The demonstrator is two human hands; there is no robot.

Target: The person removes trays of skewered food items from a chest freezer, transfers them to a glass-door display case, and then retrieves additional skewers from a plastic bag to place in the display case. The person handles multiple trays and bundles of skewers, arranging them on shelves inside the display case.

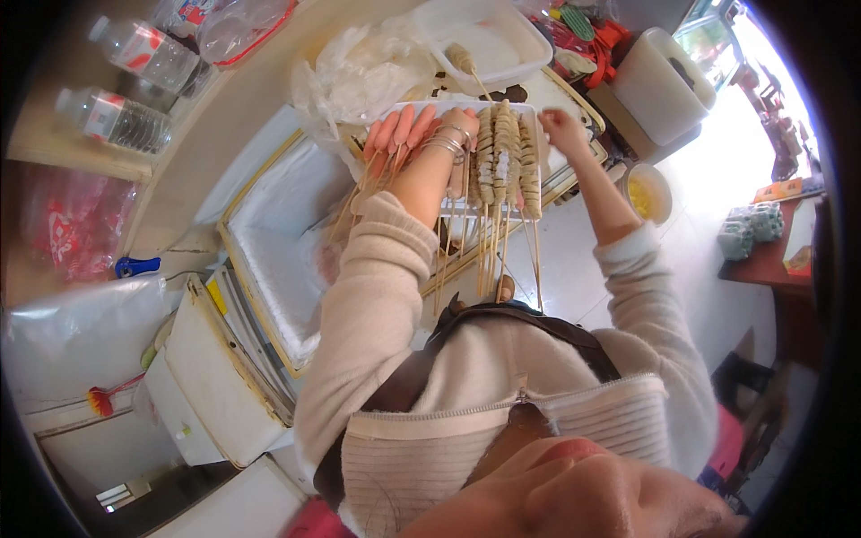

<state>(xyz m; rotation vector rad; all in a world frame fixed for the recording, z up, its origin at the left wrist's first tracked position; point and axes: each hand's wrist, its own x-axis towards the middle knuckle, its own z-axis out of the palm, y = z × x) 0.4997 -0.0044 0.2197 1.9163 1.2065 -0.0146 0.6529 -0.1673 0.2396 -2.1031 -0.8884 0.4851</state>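
Note:
A white tray [535, 152] holds wooden skewers side by side. Pink sausages [401, 127] fill its left side. Pale, spiral-wrapped skewers [504, 157] lie in its right half, their sticks pointing toward me. My left hand [459, 125], with bracelets at the wrist, reaches in between the sausages and the wrapped skewers. Its fingers curl downward; what they hold is hidden. My right hand [563, 133] is beside the tray's far right corner, fingers bent together. Whether it grips the rim or something small does not show. One wrapped skewer [462, 61] leans in a white plastic tub [529, 45] behind.
Under the tray is an open chest freezer [269, 242] with frosted walls. A crumpled clear bag [359, 76] lies beyond it. Water bottles [134, 117] stand on a left shelf. At right are a pale bin [659, 85], a bucket [647, 193] and a red table [776, 251].

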